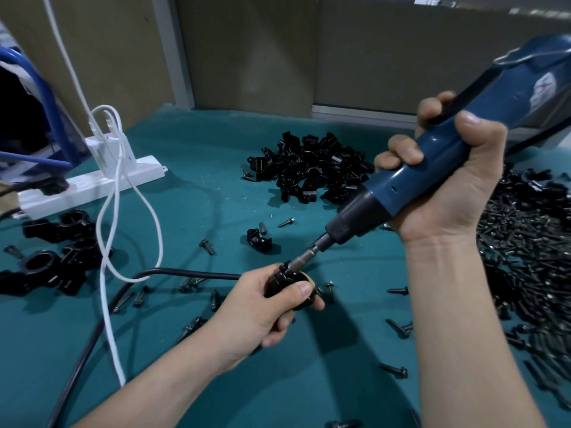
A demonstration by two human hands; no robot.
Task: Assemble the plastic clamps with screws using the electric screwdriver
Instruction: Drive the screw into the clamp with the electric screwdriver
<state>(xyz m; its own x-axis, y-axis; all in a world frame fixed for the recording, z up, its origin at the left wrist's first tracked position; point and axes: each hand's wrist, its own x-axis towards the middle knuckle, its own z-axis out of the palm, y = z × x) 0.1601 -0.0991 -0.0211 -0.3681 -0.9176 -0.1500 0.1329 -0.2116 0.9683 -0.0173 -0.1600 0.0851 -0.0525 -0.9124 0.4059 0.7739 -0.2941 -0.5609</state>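
Just below the centre of the frame, the left hand (262,310) grasps a small black plastic clamp (279,281), thumb curled over its top and fingers wrapped underneath. The clamp is glossy, rounded and mostly hidden by the fingers. The right hand (448,186) is clenched around the electric screwdriver (432,162), which slants down from the upper right. It has a smooth blue barrel, a ribbed dark grey collar and a slim metal bit (304,257) whose tip meets the top of the clamp.

Everything lies on a teal mat (216,196). A heap of shiny black clamp halves (312,168) sits at upper centre, and a lone clamp half (259,240) lies between that heap and the held clamp. A dense spread of dark screws (525,257) fills the right edge, partly hidden behind the right forearm. Loose screws (208,247) are scattered around the left hand. At the left edge are assembled ring-shaped clamps (52,261). Above them is a white power strip (92,183). A looping white cable (108,242) crosses a black cable (185,271) that runs behind the left hand.
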